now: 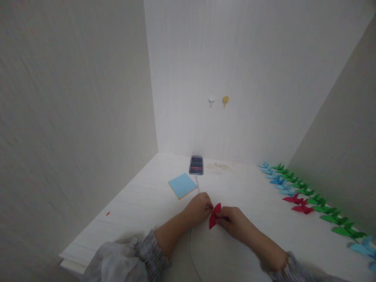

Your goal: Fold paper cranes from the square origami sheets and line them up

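A folded piece of red paper is pinched between both my hands just above the white table. My left hand closes on its left edge, fingers curled. My right hand grips its right side with the fingers pressed together. Both forearms reach in from the bottom of the view, in grey patterned sleeves.
A stack of light blue square paper lies beyond my left hand. A phone stands against the back wall with a white cable running toward me. Rows of folded green, blue and red paper figures line the right wall. Two wall hooks sit above.
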A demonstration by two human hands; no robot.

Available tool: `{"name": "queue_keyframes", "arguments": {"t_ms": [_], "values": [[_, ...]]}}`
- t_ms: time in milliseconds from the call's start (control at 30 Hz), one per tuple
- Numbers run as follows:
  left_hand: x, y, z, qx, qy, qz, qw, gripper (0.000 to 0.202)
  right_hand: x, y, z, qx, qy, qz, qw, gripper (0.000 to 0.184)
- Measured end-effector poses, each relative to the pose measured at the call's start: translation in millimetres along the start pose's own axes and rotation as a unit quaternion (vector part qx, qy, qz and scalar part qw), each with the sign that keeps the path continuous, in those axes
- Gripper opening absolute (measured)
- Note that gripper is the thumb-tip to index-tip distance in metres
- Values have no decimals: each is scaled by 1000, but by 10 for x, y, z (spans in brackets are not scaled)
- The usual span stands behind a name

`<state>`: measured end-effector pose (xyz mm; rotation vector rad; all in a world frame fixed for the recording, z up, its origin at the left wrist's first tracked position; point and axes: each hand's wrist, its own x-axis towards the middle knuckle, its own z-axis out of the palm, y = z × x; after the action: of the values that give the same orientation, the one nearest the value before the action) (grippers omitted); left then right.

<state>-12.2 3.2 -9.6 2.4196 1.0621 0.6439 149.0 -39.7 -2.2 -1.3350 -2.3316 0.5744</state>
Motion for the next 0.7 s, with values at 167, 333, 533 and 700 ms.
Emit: {"name": "queue_keyframes", "arguments": {"t_ms": [167, 333, 533, 700], "values": [[-44, 69, -30, 48, -52, 73, 995, 17, -37, 25, 59, -35, -3, 1, 999, 16], [-72, 89, -105, 107, -68, 95, 987, 19, -44, 65, 5, -38, -24, -34, 998, 16], [-86, 97, -161, 112, -83, 76, 987, 25, 2, 185, -170, -57, 46, -73, 995, 15], [-68, 65, -105, 100, -80, 86, 988, 24, 34, 216, -165, -16, 38, -97, 994, 14]]}}
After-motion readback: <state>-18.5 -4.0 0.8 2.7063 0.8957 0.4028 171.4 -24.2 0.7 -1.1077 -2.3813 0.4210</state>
